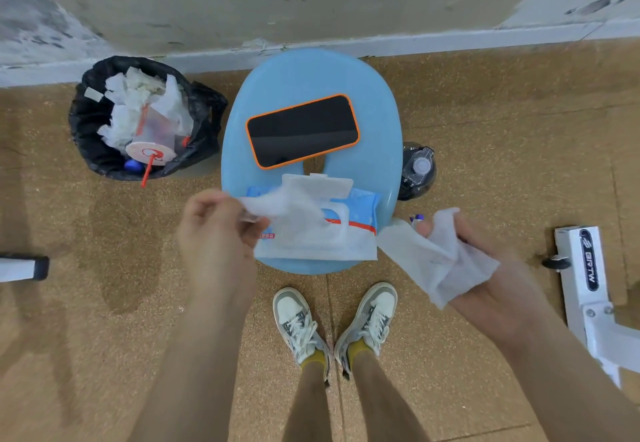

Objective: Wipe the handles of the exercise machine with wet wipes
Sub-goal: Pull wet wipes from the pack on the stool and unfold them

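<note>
L hand (214, 233): pinches wipe (273, 204) coming out of pack (346, 233), lid up
R hand (491, 268): holds crumpled wipe (436, 254)
Pack: on blue stool (311, 74), nr phone (303, 130)

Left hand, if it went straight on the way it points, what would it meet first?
Probably the wipe pack on the blue stool; the left hand, pinching a wipe, points toward it. Depth unclear.

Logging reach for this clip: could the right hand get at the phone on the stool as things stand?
Probably yes: the phone lies bare on the stool beyond the wipe pack, nothing over it, though the right hand holds a crumpled wipe.
</note>
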Demonstrator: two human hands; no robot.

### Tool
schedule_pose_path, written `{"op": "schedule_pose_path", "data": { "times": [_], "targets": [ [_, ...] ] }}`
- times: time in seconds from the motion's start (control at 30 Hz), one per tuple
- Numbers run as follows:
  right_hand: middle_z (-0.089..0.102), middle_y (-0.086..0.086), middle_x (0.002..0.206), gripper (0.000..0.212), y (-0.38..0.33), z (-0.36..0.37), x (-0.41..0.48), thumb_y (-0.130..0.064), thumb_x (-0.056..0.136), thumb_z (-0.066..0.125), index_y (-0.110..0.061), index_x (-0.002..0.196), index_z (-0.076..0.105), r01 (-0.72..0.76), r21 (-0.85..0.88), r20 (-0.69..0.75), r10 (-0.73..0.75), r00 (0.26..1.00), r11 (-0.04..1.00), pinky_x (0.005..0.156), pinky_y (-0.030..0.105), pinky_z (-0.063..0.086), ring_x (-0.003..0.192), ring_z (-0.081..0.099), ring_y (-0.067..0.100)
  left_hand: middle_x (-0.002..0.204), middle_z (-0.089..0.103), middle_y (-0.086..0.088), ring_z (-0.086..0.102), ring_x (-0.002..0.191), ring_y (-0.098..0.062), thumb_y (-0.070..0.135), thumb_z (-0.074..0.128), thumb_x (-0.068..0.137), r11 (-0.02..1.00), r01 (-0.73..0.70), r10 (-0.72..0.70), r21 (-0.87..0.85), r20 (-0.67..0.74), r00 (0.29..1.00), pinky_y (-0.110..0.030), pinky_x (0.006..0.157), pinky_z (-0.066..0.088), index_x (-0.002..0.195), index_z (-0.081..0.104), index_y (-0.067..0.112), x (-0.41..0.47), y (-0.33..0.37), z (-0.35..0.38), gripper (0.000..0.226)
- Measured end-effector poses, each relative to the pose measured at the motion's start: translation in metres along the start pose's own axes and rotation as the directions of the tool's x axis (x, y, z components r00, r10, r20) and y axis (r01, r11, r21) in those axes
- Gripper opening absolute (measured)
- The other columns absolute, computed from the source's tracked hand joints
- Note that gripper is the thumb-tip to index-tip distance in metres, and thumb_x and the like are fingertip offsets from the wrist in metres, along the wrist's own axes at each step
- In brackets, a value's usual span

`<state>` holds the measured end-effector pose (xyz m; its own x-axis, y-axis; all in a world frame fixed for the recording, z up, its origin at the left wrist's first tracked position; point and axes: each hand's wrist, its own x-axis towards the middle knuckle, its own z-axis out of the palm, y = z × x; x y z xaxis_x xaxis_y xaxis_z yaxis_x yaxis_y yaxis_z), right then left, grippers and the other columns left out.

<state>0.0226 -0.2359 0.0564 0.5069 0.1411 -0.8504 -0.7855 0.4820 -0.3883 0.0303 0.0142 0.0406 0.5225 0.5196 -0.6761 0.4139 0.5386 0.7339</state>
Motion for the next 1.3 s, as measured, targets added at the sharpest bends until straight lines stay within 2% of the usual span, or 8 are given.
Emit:
{"op": "schedule_pose_path", "data": {
  "times": [0.17,0.37,0.47,0.67,0.8,0.97,1.13,1.3],
  "targets": [
    [0.056,0.005,0.086,0.027,-0.005,0.036,0.012,-0.029,0.091,0.056,-0.027,0.117,0.064,0.109,-0.423,-0.004,-0.122,0.992,0.9,0.081,0.031,0.042,0.09,0.053,0.021,0.078,0.064,0.005,0.057,0.065,-0.002,-0.006,0.061,0.077,0.793,-0.328,0.166,0.514,0.335,0.928,-0.009,0.066,0.043,0.075,0.065,0.02,-0.013,-0.031,0.018,0.026],
    [0.056,-0.008,0.129,0.044,-0.005,0.077,0.055,-0.024,0.088,0.059,-0.039,0.129,0.051,0.329,-0.933,0.286,-0.261,0.922,0.142,0.092,0.015,0.038,0.12,0.048,0.009,0.086,0.066,0.008,0.051,0.092,-0.019,0.015,0.06,0.07,-0.337,-0.735,0.204,0.588,0.808,0.553,-0.038,0.079,0.028,0.081,0.07,0.023,0.006,-0.064,-0.006,0.017],
    [0.065,0.0,0.113,0.032,0.004,0.082,0.059,-0.022,0.09,0.052,-0.03,0.12,0.062,0.347,-0.919,0.385,-0.244,0.89,-0.186,0.095,0.033,0.043,0.112,0.056,0.019,0.09,0.067,0.001,0.053,0.089,-0.025,0.021,0.041,0.073,-0.281,-0.771,0.091,0.571,0.816,0.571,-0.037,0.076,0.032,0.091,0.07,0.018,0.002,-0.057,-0.001,0.034],
    [0.06,0.005,0.088,0.048,0.043,0.067,0.037,-0.028,0.089,0.051,-0.03,0.136,0.042,0.314,-0.717,0.537,-0.207,0.818,-0.622,0.068,0.037,0.045,0.083,0.061,0.03,0.092,0.073,0.001,0.058,0.082,-0.001,-0.002,0.055,0.077,0.401,-0.613,0.378,0.681,0.486,0.788,-0.01,0.075,0.044,0.093,0.074,0.015,-0.011,-0.046,-0.029,0.03],
    [0.06,0.002,0.065,0.064,0.065,0.057,0.042,-0.028,0.059,0.077,-0.022,0.121,0.062,0.173,-0.653,0.513,-0.263,0.817,-0.737,0.055,0.034,0.046,0.059,0.06,0.025,0.104,0.058,-0.006,0.053,0.092,-0.014,0.008,0.046,0.081,0.145,-0.693,0.455,0.707,0.574,0.681,-0.029,0.072,0.051,0.109,0.068,0.015,-0.009,-0.056,-0.039,0.036],
    [0.064,0.007,0.094,0.073,0.075,0.065,0.039,-0.023,0.078,0.058,-0.017,0.145,0.03,0.132,-0.57,0.471,-0.191,0.861,-0.811,0.079,0.042,0.044,0.088,0.061,0.029,0.126,0.057,-0.013,0.051,0.112,-0.033,0.019,0.039,0.072,-0.368,-0.686,0.123,0.628,0.764,0.634,-0.042,0.087,0.048,0.123,0.06,0.018,-0.001,-0.068,-0.045,0.055],
    [0.051,0.009,0.121,0.075,0.063,0.082,0.037,-0.024,0.086,0.05,-0.019,0.149,0.011,0.16,-0.648,0.358,-0.113,0.927,-0.745,0.093,0.043,0.034,0.113,0.049,0.029,0.133,0.051,-0.015,0.053,0.113,-0.034,0.017,0.053,0.071,-0.458,-0.659,-0.045,0.597,0.724,0.688,-0.04,0.088,0.048,0.126,0.057,0.017,-0.01,-0.05,-0.026,0.056],
    [0.054,0.006,0.11,0.061,0.012,0.102,-0.013,0.005,0.083,0.047,-0.035,0.129,0.049,0.262,-0.89,0.218,-0.158,0.963,0.373,0.081,0.034,0.044,0.112,0.056,0.033,0.143,0.038,-0.003,0.036,0.127,-0.022,0.016,0.053,0.084,0.063,-0.57,-0.025,0.819,0.572,0.82,-0.029,0.103,0.03,0.13,0.052,0.027,-0.022,-0.013,-0.008,0.047]
  ]
}}
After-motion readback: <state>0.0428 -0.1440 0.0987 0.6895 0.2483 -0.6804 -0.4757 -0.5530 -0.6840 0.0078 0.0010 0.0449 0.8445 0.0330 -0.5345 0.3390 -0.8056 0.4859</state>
